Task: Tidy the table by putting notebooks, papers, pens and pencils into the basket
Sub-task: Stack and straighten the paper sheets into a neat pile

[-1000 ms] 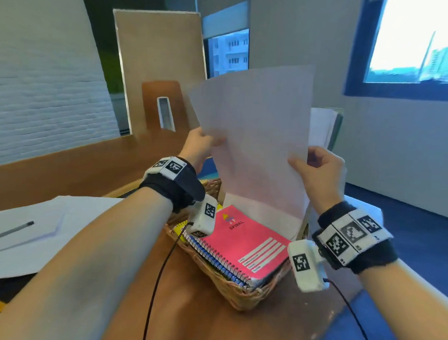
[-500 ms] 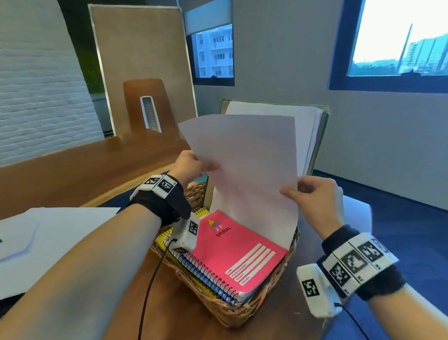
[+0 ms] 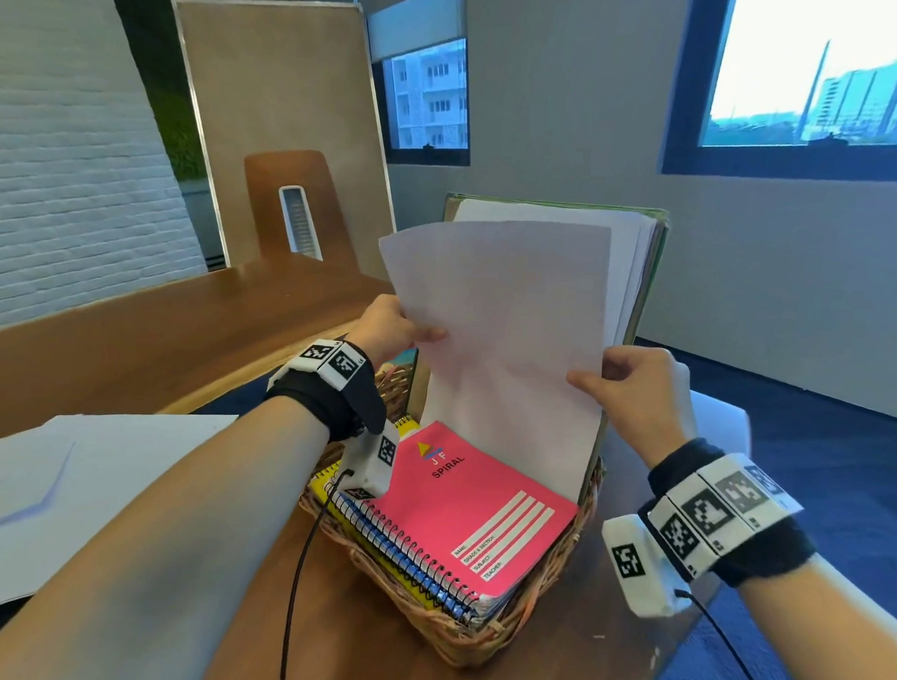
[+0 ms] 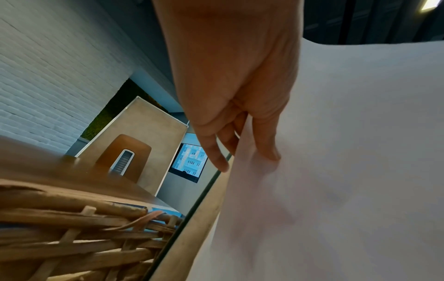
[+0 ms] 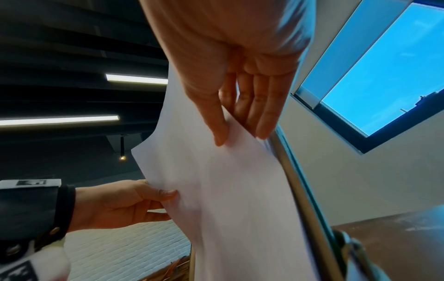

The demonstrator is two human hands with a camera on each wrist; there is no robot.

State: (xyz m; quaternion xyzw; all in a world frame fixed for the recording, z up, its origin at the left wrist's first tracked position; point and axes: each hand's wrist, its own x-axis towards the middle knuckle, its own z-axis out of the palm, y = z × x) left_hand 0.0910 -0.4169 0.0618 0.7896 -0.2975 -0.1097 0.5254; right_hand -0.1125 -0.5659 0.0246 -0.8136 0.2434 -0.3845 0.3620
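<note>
A person stands a white sheet of paper (image 3: 502, 352) upright in a wicker basket (image 3: 474, 634), behind a pink spiral notebook (image 3: 459, 510). The left hand (image 3: 390, 327) pinches the sheet's left edge and the right hand (image 3: 634, 394) pinches its right edge, likely to keep it flat while it slides in. More papers (image 3: 44, 481) lie on the table (image 3: 143, 336).

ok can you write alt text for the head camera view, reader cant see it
Two hands, left hand and right hand, pinch the side edges of a white sheet of paper, standing it upright in a wicker basket behind a pink spiral notebook. More paper lies on the wooden table to the left.
</note>
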